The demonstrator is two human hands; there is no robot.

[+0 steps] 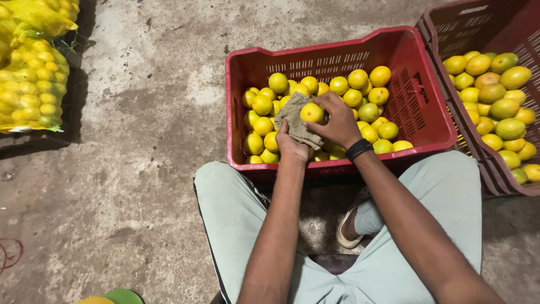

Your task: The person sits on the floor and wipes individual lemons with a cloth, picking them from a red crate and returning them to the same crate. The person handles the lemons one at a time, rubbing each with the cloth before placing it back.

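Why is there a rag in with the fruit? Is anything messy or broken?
Nothing stands out. The left hand holds the rag while the right hand grips one yellow fruit above the red crate.

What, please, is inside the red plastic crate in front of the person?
The red plastic crate holds loose yellow-green citrus fruits. Both hands and a brownish cloth cover some fruit; the crate's bottom is hidden.

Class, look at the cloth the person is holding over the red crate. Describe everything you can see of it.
The cloth is a small, grey-brown rag that looks coarse, worn and crumpled. It hangs bunched from the left hand, which grips its lower part. Its upper part lies against a yellow fruit that the right hand holds from above. It sits over the fruit piled in the red crate, near the crate's front.
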